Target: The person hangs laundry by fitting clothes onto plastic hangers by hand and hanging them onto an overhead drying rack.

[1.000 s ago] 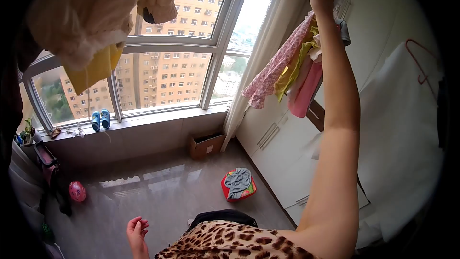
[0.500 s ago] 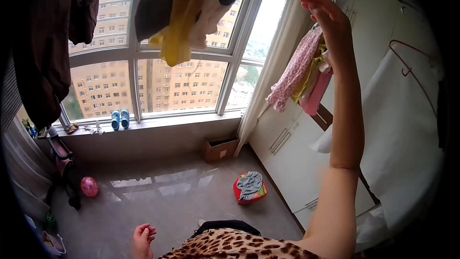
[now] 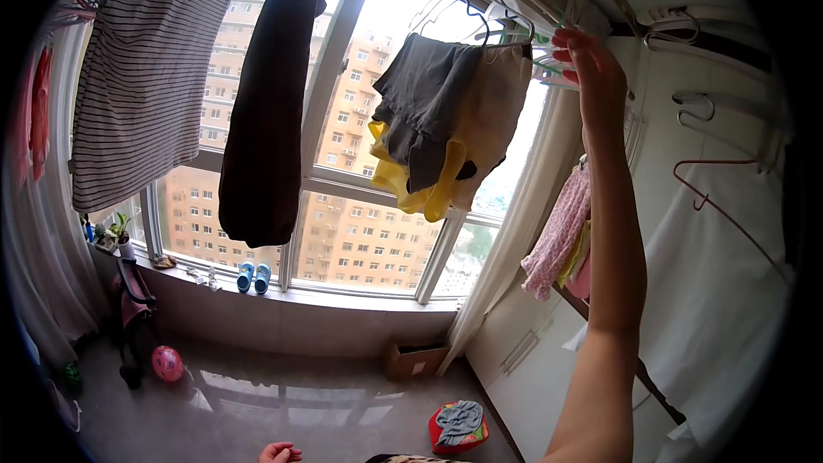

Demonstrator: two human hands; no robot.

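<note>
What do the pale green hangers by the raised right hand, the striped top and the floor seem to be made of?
Pale green hangers next to the right hand: probably plastic, smooth with moulded-looking bars. Black-and-white striped top: soft fabric, likely a knit, hanging in loose folds. Grey floor: glossy tile or polished stone, mirroring the window panes; which one cannot be told.

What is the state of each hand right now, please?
Left hand: low at the picture's edge, fingers curled, holding nothing visible.
Right hand: raised to the hangers on the rail, touching them; grip cannot be told.
</note>
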